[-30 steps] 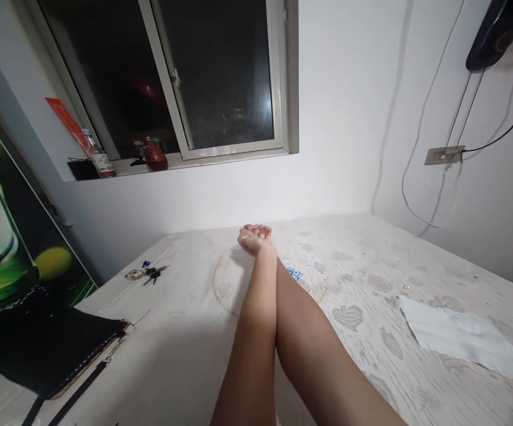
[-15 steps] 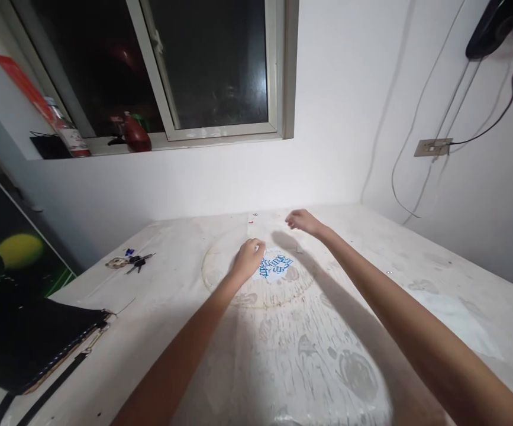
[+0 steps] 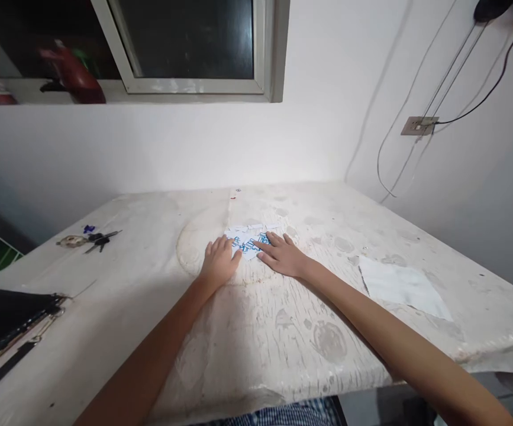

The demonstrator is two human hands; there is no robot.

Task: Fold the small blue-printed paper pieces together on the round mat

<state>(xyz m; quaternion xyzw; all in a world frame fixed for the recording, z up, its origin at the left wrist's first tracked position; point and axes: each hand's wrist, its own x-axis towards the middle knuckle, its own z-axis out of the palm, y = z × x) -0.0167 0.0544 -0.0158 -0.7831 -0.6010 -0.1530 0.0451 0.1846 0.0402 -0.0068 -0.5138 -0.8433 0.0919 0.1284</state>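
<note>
While blue-marked pieces [image 3: 249, 245] are being touched, no finished arrangement is being shown

The left hand [image 3: 219, 262] and right hand [image 3: 283, 256] are being held open, palms down, with nothing being gripped. On the table [image 3: 256, 337] between them, the pieces are being seen gathered but, apparently, unordered. Inside the near-left black bag [image 3: 5, 316] and far-left red bottle [image 3: 77, 78], nothing is being revealed.

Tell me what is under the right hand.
The right hand is over white pieces with blue markings, which show around its fingertips. What lies directly beneath its palm and fingers is covered, so that cannot be seen.
</note>
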